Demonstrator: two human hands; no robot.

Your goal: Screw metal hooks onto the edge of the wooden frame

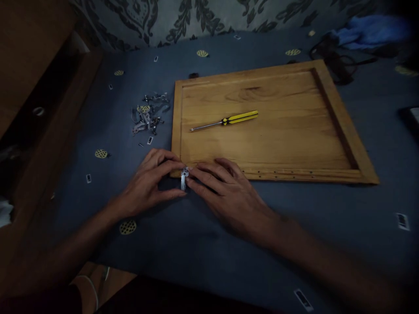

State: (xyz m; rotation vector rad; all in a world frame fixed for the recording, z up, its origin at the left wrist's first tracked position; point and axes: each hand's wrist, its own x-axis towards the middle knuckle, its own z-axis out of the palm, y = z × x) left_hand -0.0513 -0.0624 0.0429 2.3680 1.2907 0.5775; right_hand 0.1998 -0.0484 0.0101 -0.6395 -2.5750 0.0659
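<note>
A wooden panel (281,131) with a raised frame lies flat on a blue patterned cloth (183,244). At its near left corner, my left hand (149,183) and my right hand (225,192) meet over a small metal bracket (184,178). Fingertips of both hands pinch the bracket against the panel's corner. A screwdriver (225,121) with a yellow and black handle rests on the panel, its tip pointing left, well beyond my hands.
A heap of small metal fittings (149,114) lies on the cloth left of the panel. Dark wooden furniture (36,87) stands at the left edge. A blue cloth bundle (369,32) and dark cords (337,61) sit at the far right.
</note>
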